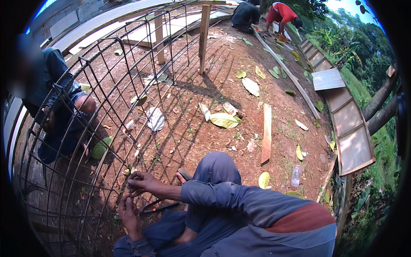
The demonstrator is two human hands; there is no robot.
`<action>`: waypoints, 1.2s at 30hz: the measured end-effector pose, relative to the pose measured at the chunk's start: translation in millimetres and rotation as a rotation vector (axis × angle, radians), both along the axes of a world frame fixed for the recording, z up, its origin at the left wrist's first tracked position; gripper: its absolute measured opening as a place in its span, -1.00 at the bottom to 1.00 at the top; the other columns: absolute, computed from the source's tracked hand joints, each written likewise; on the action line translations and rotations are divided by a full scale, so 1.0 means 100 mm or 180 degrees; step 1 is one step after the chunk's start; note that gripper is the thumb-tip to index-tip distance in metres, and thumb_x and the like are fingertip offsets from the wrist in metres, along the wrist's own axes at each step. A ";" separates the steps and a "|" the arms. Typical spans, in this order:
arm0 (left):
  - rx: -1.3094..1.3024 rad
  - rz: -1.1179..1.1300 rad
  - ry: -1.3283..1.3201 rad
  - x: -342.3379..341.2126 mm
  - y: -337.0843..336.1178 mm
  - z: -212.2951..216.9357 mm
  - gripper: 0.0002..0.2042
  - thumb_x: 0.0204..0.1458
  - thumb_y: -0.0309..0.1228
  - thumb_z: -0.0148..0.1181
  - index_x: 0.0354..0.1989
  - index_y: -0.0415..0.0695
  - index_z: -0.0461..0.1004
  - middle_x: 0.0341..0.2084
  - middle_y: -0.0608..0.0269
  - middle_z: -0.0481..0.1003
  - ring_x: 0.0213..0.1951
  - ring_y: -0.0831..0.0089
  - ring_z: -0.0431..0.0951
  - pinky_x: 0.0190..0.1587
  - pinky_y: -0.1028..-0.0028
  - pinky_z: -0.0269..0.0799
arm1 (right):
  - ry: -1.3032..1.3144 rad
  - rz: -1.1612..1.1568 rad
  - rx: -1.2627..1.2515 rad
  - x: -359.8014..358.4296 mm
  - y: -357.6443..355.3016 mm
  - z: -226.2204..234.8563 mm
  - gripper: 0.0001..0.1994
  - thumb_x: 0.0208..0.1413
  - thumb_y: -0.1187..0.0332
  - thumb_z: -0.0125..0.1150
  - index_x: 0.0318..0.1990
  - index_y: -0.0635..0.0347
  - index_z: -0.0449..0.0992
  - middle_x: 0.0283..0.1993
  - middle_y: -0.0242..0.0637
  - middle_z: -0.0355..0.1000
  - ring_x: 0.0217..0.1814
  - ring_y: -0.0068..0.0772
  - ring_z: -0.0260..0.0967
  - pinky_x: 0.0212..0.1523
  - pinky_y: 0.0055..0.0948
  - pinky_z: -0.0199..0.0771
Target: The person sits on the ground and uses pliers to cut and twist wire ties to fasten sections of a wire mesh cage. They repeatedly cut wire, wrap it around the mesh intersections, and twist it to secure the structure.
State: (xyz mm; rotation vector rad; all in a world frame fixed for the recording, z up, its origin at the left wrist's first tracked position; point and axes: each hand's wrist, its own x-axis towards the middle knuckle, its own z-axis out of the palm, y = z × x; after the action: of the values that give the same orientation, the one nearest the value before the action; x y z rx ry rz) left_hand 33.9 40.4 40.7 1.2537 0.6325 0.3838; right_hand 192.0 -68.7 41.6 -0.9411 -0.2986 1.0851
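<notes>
Steel cage (pixel 110 99), left hand (pixel 130 215), right hand (pixel 147 184) alongside, cannot tell if either grip holds anything, pliers (pixel 165 207) partly indistinct

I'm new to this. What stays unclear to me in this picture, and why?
All in the head view:
- Whether the right hand and left hand pinch something thin: the fingers cover it, and it is too small.
- Where the steel bar cage ends at lower left: lost in the dark lens rim.
- What the far worker in dark clothes handles: too distant.
- Whether the clear plastic container holds anything: too small.
</notes>
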 end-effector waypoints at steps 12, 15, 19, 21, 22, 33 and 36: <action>0.0013 0.0181 0.0271 0.03 -0.05 0.06 -0.80 0.39 -0.30 0.08 -0.08 -0.15 0.53 -0.65 0.56 0.19 -0.65 0.77 0.11 -0.62 0.59 -0.01 | -0.0345 0.0215 -0.0385 0.10 -0.09 0.15 -0.45 0.42 -0.09 0.05 0.23 0.26 0.39 0.12 -0.18 0.53 0.01 -0.36 0.60 -0.03 -0.38 0.63; 0.0155 0.0224 0.0273 -0.05 0.03 0.03 -0.78 0.39 -0.29 0.07 -0.03 -0.17 0.53 -0.63 0.53 0.25 -0.63 0.75 0.16 -0.62 0.60 0.05 | -0.0485 0.0128 -0.0467 0.09 -0.03 0.03 -0.43 0.46 -0.03 0.01 0.33 0.30 0.34 0.17 -0.12 0.51 0.05 -0.33 0.57 -0.02 -0.36 0.63; 0.2291 -0.0031 0.0852 0.00 0.05 0.08 -0.33 0.19 -0.10 0.32 0.41 -0.13 0.29 0.14 -0.09 0.43 0.17 0.07 0.45 0.22 0.12 0.38 | -0.0797 -0.0300 -0.0689 0.11 -0.04 0.02 -0.43 0.46 0.04 0.04 0.36 0.36 0.31 0.29 -0.05 0.40 0.17 -0.28 0.51 0.04 -0.36 0.57; 0.3225 -0.0133 0.1280 -0.01 0.05 0.08 -0.21 0.15 -0.01 0.34 0.48 -0.06 0.17 0.41 -0.15 0.13 0.36 -0.22 0.22 0.40 -0.01 0.20 | -0.0974 -0.0283 -0.0766 0.14 -0.09 0.16 -0.42 0.46 0.03 0.03 0.38 0.37 0.31 0.30 -0.07 0.42 0.19 -0.27 0.51 0.08 -0.35 0.52; 0.3311 -0.0134 0.1446 -0.04 0.06 0.07 -0.22 0.16 0.01 0.32 0.48 -0.06 0.17 0.42 -0.14 0.11 0.37 -0.23 0.20 0.38 -0.04 0.21 | -0.0953 -0.0275 -0.0762 0.12 -0.09 0.19 -0.41 0.46 0.01 0.02 0.37 0.37 0.32 0.28 -0.08 0.44 0.19 -0.26 0.51 0.09 -0.34 0.52; 0.1984 0.0415 0.0306 -1.06 -0.43 1.52 -0.57 0.24 -0.18 0.31 0.13 -0.25 0.57 -0.20 0.06 0.68 -0.12 0.29 0.70 -0.05 0.32 0.59 | -0.1259 0.0184 -0.0555 0.12 -0.23 0.28 -0.53 0.48 0.06 0.02 0.19 0.34 0.46 0.02 -0.11 0.58 -0.02 -0.31 0.61 -0.07 -0.37 0.63; 0.2341 0.0582 -0.0509 -1.81 -0.77 2.21 -0.60 0.25 -0.24 0.30 0.10 -0.31 0.57 -0.19 0.03 0.68 -0.09 0.29 0.69 -0.03 0.31 0.59 | -0.0962 0.0155 -0.0482 0.02 -0.31 0.39 -0.54 0.46 0.07 0.07 0.21 0.33 0.45 0.00 -0.14 0.58 -0.04 -0.33 0.60 -0.08 -0.39 0.63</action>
State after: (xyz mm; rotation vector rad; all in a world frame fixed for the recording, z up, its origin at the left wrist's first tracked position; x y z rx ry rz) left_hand -147.2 -36.4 261.9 1.8410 0.4794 0.9153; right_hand 193.6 -99.9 80.4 -1.2418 -0.4944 1.0191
